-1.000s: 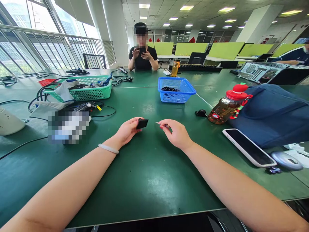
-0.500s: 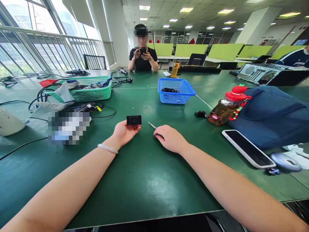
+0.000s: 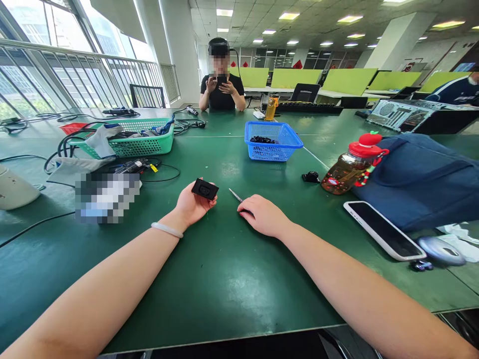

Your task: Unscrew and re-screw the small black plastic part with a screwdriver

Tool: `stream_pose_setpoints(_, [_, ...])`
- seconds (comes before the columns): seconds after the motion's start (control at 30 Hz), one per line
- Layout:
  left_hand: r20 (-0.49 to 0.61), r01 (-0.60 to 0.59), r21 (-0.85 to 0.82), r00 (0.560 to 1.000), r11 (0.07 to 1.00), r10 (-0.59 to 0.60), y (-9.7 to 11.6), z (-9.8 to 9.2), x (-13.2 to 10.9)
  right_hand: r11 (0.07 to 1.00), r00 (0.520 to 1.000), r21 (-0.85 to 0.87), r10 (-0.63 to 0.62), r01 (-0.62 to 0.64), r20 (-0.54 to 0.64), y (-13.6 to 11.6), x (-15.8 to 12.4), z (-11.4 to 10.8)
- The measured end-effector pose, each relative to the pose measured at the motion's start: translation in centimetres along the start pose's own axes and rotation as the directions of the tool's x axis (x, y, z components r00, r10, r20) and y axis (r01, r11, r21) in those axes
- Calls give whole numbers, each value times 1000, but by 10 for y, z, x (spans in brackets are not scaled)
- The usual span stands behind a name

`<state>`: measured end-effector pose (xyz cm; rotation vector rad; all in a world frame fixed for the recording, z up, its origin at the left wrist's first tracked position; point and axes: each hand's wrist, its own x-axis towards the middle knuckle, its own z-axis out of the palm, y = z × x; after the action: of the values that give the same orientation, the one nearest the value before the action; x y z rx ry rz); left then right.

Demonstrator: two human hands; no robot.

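In my left hand [image 3: 189, 204] is a small black rectangular block [image 3: 205, 189] with a socket-like recess in the face turned towards me. The block is tilted, its right end lower, and fingers close round it from behind and below. My right hand [image 3: 260, 213] lies low over the green table, fingers curled round a thin, pointed metal tool [image 3: 235, 195]. Its tip points up and left, towards the block but apart from it. The tool's grip is hidden under the fingers, so its exact kind is unclear.
A blue basket [image 3: 275, 153] with black parts stands ahead; a green basket [image 3: 144, 146] with cloth and cables is left. To the right are a red-lidded bottle [image 3: 342, 167], a blue bag [image 3: 422, 184] and a phone [image 3: 385, 230]. A person [image 3: 220, 94] sits opposite.
My left hand has turned the black block, so its right end dips and its face tips upward. My right hand and the metal tool have hardly moved.
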<state>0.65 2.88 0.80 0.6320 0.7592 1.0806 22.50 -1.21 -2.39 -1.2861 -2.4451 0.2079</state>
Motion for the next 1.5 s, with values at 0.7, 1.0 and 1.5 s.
stream_pose_setpoints(0.7, [441,-484,868,854,112,275,-11,-9,-5,999,1000,21,-24,24,7,1,1,-2])
stream_pose_setpoints(1.0, [525,-538,841,837,59,151,-8,-20,-6,999,999,25,-37,37,23,-4,3,-6])
stream_pose_setpoints(1.5, [581,-595,755,412,-276,702,12,-4,-59,999,999,26,32,-32,18,-11,2,-7])
